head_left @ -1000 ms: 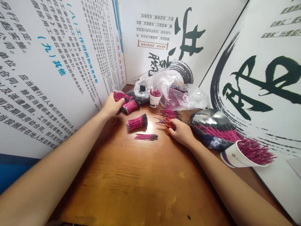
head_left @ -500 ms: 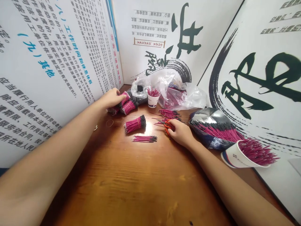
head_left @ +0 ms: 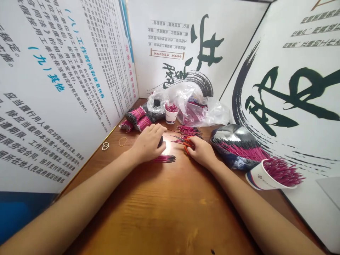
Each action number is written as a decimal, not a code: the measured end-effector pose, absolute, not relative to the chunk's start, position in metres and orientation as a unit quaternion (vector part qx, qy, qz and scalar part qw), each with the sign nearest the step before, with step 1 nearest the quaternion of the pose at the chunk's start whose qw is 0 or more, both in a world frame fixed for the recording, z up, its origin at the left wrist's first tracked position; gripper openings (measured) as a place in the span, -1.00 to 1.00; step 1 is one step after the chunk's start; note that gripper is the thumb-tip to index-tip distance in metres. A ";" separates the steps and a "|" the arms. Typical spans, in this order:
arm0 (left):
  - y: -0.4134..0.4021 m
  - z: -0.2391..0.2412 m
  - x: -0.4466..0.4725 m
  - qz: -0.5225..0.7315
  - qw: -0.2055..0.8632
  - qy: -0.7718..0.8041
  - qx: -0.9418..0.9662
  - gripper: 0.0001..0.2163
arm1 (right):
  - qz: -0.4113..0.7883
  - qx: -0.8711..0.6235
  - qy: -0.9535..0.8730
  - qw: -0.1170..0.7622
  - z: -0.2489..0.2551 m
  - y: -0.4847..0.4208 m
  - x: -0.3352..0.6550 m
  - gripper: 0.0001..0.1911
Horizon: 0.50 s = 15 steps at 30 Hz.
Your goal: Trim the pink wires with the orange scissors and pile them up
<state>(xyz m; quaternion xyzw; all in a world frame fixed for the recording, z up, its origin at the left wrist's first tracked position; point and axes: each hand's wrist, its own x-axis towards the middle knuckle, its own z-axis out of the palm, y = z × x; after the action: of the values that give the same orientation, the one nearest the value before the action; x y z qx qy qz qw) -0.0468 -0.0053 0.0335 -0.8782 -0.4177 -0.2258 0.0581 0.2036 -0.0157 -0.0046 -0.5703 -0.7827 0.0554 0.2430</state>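
Note:
My left hand (head_left: 149,142) curls over a banded bundle of magenta wires (head_left: 160,142); only its black ends show past the fingers, the rest being hidden beneath the palm. My right hand (head_left: 201,150) is closed on orange-handled scissors (head_left: 188,142), whose blades point left. Just in front of the left hand lies a small row of loose magenta wires (head_left: 166,159) with dark ends. More loose wires (head_left: 190,131) are spread beyond the scissors. Several tied wire bundles (head_left: 137,113) are stacked at the back left.
A paper cup (head_left: 171,117) of wires stands at the back, beside clear plastic bags (head_left: 216,111). To the right are an opened bag of wires (head_left: 236,147) and a tilted cup (head_left: 261,177) full of wires. Rubber bands (head_left: 122,141) lie at left. Printed panels enclose the table (head_left: 159,212).
My left hand has left the stacked bundles and come right and nearer, onto the single bundle. The right hand keeps the scissors in about the same place. The view has shifted slightly.

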 end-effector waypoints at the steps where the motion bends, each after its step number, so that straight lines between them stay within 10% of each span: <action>1: -0.006 0.034 -0.046 -0.205 0.053 -0.430 -0.878 -0.62 | 0.052 -0.573 -0.784 0.236 -0.004 -0.016 0.203 -0.80; 8: 0.011 0.034 -0.068 -0.075 -0.104 -0.504 -0.854 -0.50 | 0.057 -0.580 -0.785 0.209 -0.002 -0.015 0.203 -0.77; 15: 0.027 0.019 -0.055 -0.114 -0.028 -0.531 -0.839 -0.60 | 0.068 -0.581 -0.779 0.226 -0.005 -0.014 0.204 -0.78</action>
<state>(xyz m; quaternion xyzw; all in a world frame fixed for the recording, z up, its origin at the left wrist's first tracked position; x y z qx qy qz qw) -0.0551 0.0269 0.0194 -0.8393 -0.5308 -0.1139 -0.0282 0.2037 -0.0139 -0.0049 -0.5811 -0.7790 0.0681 0.2256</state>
